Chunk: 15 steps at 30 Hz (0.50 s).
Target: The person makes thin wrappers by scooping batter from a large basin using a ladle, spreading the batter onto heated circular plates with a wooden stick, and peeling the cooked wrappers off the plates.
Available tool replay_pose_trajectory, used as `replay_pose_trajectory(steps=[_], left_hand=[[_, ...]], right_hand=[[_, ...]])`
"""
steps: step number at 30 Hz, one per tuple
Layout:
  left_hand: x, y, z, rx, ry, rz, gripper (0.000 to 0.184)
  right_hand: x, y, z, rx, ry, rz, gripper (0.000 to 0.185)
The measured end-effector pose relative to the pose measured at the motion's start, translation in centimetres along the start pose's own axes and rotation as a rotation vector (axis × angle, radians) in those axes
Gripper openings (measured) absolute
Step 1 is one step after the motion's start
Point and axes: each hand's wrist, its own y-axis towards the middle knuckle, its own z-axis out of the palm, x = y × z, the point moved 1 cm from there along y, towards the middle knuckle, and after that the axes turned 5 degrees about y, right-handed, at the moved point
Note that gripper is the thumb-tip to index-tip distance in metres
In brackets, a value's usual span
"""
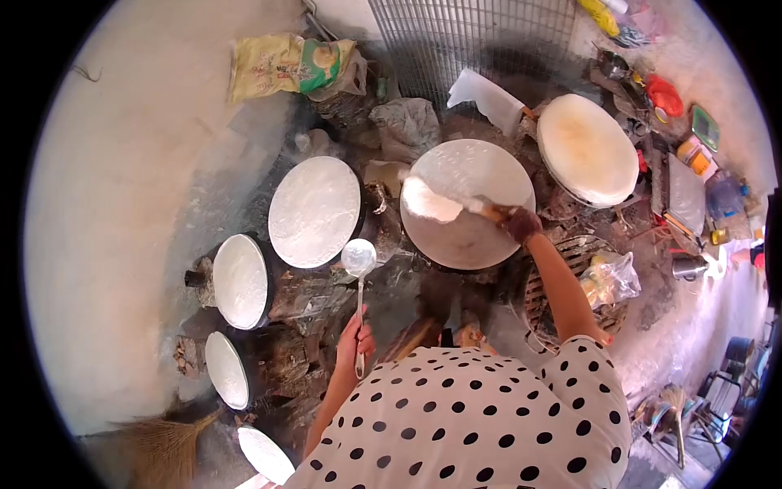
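My left hand (355, 341) is closed around the handle of a metal ladle (359, 259), whose bowl is held up between two round pans. My right hand (520, 224), in a dark glove, grips the wooden handle of a pale brush-like tool (432, 201). The tool's broad white head is over the left half of a large round griddle (468, 236); whether it touches the surface I cannot tell. White material coats the upper part of this griddle. Left of it lies a round pan (315, 212) covered in a white layer.
Several more white-covered pans (240, 281) curve down the left side. A stack of round flatbreads (588, 149) stands at the upper right. Below it is a basket (546, 289) beside a plastic bag (612, 279). A straw broom (167, 448) lies lower left; a yellow sack (277, 67) is upper left.
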Motion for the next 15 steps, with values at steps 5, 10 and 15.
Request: replay_pose_trajectory(steps=[5, 10, 15], left_hand=[[2.0, -1.5, -1.6, 0.04, -0.056, 0.059, 0.033], [4.0, -3.5, -2.2, -0.047, -0.147, 0.021, 0.032], [5.2, -6.4, -2.3, -0.021, -0.226, 0.046, 0.031]], right_hand=[[-3.9, -0.3, -2.1, 0.151, -0.084, -0.481, 0.047], [1.0, -0.2, -3.5, 0.181, -0.228, -0.073, 0.048], [-7.2, 1.9, -2.8, 0.497, 0.127, -0.541, 0.047]])
